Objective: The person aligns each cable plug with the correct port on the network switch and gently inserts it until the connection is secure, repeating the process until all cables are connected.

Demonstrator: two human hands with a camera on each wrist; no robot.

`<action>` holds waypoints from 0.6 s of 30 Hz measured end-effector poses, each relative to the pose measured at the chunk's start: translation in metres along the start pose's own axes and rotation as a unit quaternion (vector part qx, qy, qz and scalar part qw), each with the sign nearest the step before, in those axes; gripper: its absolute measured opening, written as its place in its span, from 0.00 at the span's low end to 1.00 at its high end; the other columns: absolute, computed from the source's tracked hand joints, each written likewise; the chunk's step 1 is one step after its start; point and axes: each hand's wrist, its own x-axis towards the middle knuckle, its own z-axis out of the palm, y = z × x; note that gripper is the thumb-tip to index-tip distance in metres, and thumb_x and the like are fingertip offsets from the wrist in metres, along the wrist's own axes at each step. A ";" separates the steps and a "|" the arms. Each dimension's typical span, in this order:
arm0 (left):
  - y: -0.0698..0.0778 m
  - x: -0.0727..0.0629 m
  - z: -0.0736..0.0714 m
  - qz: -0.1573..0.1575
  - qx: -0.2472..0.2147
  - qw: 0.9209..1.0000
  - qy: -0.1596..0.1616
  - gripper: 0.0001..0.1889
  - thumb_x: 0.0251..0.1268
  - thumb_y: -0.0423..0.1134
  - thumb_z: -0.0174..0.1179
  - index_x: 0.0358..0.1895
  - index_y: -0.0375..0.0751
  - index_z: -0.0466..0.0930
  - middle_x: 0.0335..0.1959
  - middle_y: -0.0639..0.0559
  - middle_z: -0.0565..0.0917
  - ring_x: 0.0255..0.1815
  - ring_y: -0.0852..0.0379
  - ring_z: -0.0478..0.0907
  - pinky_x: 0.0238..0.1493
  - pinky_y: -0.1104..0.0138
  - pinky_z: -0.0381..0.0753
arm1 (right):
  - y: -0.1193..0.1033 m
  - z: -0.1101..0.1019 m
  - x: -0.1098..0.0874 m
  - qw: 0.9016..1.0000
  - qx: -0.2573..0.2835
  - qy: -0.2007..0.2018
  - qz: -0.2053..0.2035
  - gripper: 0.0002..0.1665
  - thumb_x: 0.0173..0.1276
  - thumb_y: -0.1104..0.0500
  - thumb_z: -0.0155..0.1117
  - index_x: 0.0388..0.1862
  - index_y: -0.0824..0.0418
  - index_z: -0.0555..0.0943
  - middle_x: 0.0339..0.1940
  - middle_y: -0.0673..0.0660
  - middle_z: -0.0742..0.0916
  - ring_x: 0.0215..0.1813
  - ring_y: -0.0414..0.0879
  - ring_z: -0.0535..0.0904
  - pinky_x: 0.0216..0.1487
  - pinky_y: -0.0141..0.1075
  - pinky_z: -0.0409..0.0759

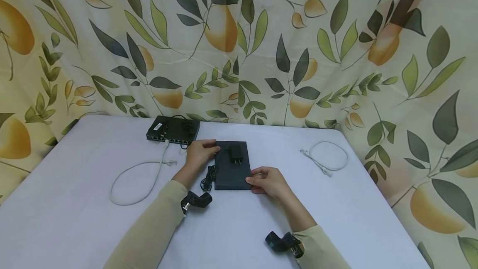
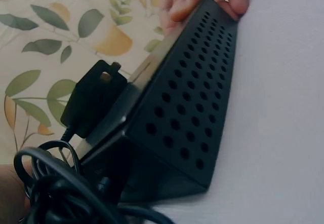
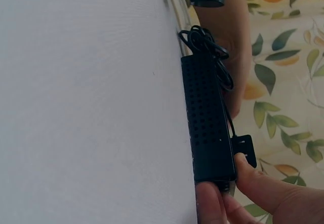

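Note:
A flat black network switch with perforated sides lies between both hands in the middle of the white table. At its far left corner my left hand grips the edge. My right hand pinches the near right edge, thumb on top and fingers low at the side, as the right wrist view also shows. On top of the switch rests a black power adapter with its prongs showing. Its bundled black cord hangs by the left side, close to the left wrist. Most of the left fingers are hidden in the left wrist view.
Behind my left hand stands another black switch with a row of ports. A white network cable runs from it in a loop at left. Another coiled white cable lies at right. A patterned curtain borders the table.

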 end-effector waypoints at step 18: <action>-0.004 0.013 -0.004 -0.017 -0.019 0.999 -0.036 0.21 0.60 0.36 0.69 0.59 0.44 0.82 0.59 0.45 0.82 0.57 0.49 0.82 0.53 0.64 0.84 | -0.005 0.008 0.004 1.000 0.024 0.002 -0.002 0.24 0.61 0.64 0.72 0.56 0.69 0.80 0.33 0.59 0.88 0.25 0.43 0.84 0.31 0.35 0.87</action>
